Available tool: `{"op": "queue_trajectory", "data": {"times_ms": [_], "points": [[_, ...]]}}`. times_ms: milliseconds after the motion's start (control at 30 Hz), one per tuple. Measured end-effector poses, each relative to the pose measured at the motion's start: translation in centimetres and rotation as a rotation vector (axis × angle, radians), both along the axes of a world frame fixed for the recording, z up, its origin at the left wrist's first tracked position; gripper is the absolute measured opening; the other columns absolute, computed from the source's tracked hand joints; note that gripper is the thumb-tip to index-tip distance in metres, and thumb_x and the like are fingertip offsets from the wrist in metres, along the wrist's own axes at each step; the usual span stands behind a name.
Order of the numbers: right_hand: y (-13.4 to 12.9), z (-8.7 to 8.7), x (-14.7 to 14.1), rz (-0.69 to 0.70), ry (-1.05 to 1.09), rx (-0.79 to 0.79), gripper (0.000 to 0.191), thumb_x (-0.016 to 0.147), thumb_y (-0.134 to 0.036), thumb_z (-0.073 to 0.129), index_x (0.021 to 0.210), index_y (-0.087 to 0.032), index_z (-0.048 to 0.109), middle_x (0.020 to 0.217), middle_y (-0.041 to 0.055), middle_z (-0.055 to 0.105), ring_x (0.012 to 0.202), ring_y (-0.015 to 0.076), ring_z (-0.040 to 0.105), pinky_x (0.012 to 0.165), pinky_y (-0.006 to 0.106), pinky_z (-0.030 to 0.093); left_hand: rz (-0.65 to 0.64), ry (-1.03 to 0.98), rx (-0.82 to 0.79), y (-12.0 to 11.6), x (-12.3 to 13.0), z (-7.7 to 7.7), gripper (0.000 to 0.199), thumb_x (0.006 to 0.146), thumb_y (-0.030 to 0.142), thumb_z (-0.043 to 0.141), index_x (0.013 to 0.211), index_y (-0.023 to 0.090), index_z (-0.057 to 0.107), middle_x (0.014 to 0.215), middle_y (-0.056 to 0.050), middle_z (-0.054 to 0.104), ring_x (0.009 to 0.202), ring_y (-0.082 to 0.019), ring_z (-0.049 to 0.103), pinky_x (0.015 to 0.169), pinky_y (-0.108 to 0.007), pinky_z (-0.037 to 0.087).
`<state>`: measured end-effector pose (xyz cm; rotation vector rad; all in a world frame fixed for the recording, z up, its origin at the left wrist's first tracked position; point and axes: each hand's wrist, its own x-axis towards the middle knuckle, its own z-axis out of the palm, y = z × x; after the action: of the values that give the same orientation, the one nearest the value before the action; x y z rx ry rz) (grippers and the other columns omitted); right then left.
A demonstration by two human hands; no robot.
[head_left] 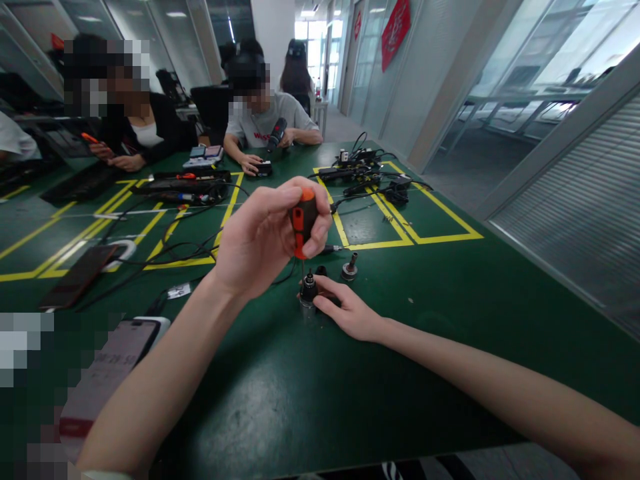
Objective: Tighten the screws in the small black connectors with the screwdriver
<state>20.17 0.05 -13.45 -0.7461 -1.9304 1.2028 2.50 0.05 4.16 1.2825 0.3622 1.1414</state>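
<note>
My left hand is closed round the orange and black handle of a screwdriver, held upright with its thin shaft pointing down. The shaft meets a small black cone-shaped part with a metal base standing on the green table; exactly where the tip touches is too small to tell. From the right, my right hand grips this part between thumb and fingers. Just behind it sits a small black piece, and to the right stands a round metal part with a stem.
Black cables and devices lie at the back right, inside yellow tape lines. At left are a dark phone, a lit phone and black trays with tools. Across the table, a person holds a black power tool; another person sits further left.
</note>
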Motion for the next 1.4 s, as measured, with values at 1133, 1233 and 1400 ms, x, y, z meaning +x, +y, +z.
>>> {"op": "queue_trajectory", "data": {"times_ms": [1133,1233,1400], "points": [[0.04,0.06,0.14,0.011,-0.012,-0.010,0.050,0.105,-0.042,0.056,0.147,-0.015,0.060,0.122,0.0133,0.076,0.110,0.0258,0.074,0.103,0.042,0.058,0.022,0.016,0.007,-0.24,0.19,0.15,0.029,0.089,0.041,0.070,0.081,0.016,0.058,0.064,0.002,0.054,0.054,-0.009,0.051,0.052,-0.023,0.041],[0.03,0.13,0.07,0.015,-0.001,-0.006,0.050,0.105,-0.042,0.056,0.146,-0.014,0.060,0.122,0.0138,0.077,0.109,0.0256,0.074,0.101,0.042,0.059,0.039,0.009,0.006,-0.27,0.12,0.05,0.031,0.084,0.036,0.077,0.086,0.019,0.052,0.065,0.004,0.056,0.053,-0.009,0.051,0.052,-0.021,0.041],[0.07,-0.01,-0.01,0.008,0.007,0.011,0.049,0.104,-0.043,0.057,0.145,-0.016,0.061,0.120,0.0122,0.077,0.108,0.0253,0.074,0.100,0.041,0.059,0.016,0.034,0.025,-0.27,-0.11,0.22,0.029,0.089,0.043,0.069,0.091,0.015,0.062,0.057,0.004,0.049,0.048,-0.008,0.040,0.048,-0.022,0.035]]}}
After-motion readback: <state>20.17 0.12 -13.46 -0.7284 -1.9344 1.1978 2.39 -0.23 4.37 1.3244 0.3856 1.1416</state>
